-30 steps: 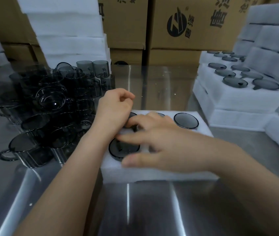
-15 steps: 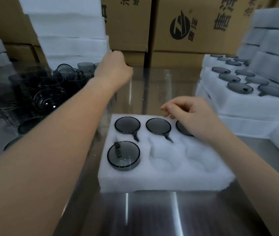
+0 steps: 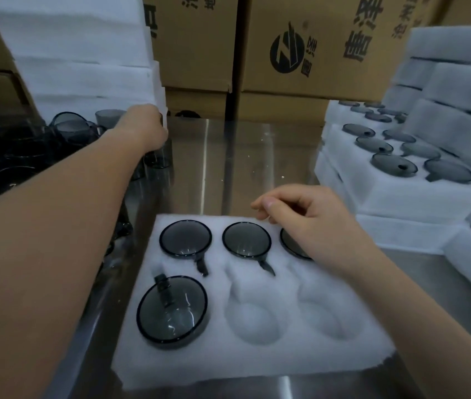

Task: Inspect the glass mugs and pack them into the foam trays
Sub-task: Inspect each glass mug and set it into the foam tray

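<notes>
1. While I am watching through the head camera, the left hand is reaching into the upper left of the frame with its back turned to me. Its fingers are hidden, so I cannot tell whether it is gripping the grey mug showing just below it.
2. The right hand is hovering at centre right, fingers loosely curled and thumb meeting forefinger. It is holding nothing that I can see.
3. That hand is covering part of the back-right mug in the foam tray, which is lying at lower centre.
4. The tray is carrying four mugs in all. The back-left mug and back-middle mug are sitting beside the covered one, and the front-left mug is sitting alone in the near row.
5. The front-middle pocket and front-right pocket are lying bare, so I am judging this tray two-thirds packed, with two mugs left to seat.
6. Further out, loose mugs are waiting in a crowd at the left edge, while filled trays are stacking up at the right. I am reading that as much done and plenty left.
</notes>
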`<state>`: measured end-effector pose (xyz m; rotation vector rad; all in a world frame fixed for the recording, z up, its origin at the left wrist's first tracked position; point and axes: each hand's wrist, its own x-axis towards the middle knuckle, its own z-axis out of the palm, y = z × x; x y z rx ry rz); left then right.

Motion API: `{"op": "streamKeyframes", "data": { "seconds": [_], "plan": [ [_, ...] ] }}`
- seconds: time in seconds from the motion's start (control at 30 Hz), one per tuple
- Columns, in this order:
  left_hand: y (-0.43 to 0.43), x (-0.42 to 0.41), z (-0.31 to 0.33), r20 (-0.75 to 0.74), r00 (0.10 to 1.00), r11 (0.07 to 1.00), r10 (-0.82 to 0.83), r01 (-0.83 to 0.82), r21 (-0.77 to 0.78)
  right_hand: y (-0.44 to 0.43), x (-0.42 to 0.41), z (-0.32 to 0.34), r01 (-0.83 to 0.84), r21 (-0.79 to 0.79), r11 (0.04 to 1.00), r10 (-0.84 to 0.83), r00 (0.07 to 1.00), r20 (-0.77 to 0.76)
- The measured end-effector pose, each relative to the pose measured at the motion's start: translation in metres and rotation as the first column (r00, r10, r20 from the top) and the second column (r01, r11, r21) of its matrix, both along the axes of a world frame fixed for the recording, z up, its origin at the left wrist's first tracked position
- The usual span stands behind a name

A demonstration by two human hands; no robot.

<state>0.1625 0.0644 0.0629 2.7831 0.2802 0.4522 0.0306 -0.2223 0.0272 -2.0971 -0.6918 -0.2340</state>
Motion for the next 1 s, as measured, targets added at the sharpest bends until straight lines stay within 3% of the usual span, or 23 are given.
{"op": "streamKeyframes", "data": {
  "seconds": [0.53,0.67,0.83,1.0],
  "plan": [
    [0.002,-0.031,0.013,0.187,0.981,0.992,-0.061,0.038,0.123,0.0,-0.002,0.001,0.009,0.044,0.999,-0.006,0.998,-0.065],
    [0.003,-0.041,0.013,0.219,0.973,0.994,-0.071,0.05,0.101,0.0,0.0,-0.001,0.011,0.063,0.998,-0.006,0.997,-0.081],
    [-0.016,-0.058,0.025,0.373,0.922,0.995,-0.1,0.094,0.034,-0.001,0.001,-0.002,0.001,0.08,0.997,0.006,0.997,-0.079],
    [-0.061,-0.101,0.025,0.474,0.868,0.984,-0.147,0.176,-0.018,0.002,0.001,0.006,0.038,0.287,0.957,0.003,0.99,-0.141]
  ]
}}
